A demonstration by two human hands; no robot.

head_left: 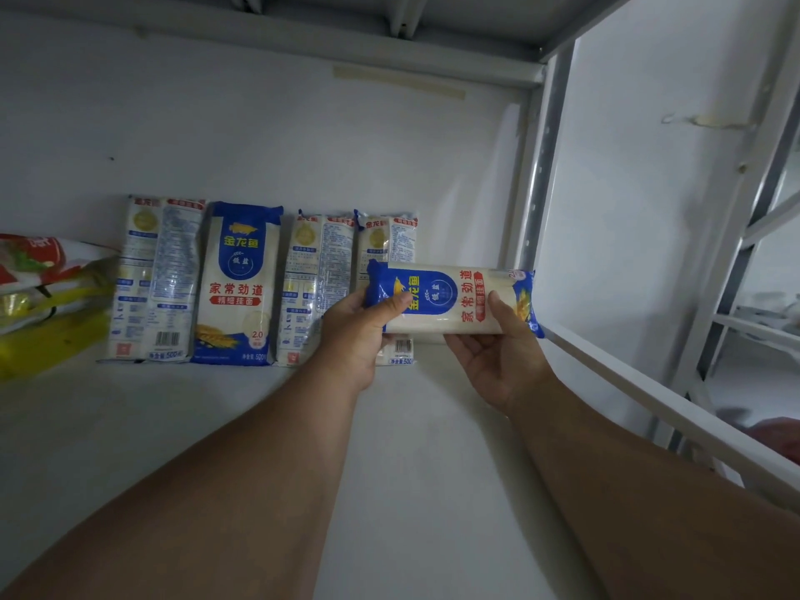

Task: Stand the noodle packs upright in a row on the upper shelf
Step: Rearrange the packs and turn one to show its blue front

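White metal shelving fills the view, its upper shelf a pale board backed by a plain wall. At the far left of that shelf lies a stack of soft bags, red and white on top, yellow beneath, their contents unreadable. Next comes a row of four noodle packs standing upright against the wall, touching side by side. The first pack shows its printed back with a barcode near the bottom. The second pack faces forward, with a blue top, a blue round label, red characters and a wheat picture low down. The third pack shows its back again. The fourth pack also shows its back, and its middle is hidden behind what the hands carry.

Just in front of that fourth pack, the fifth pack is held sideways, lying horizontal in the air above the shelf, its front turned to the camera. The left hand grips its blue left end, thumb curled over the front and the other fingers hidden behind. The right hand holds the right part from below, thumb up against the front, palm cupped under the lower edge. To the right rises a perforated grey upright post of the shelving, with a white rail running diagonally beyond it.
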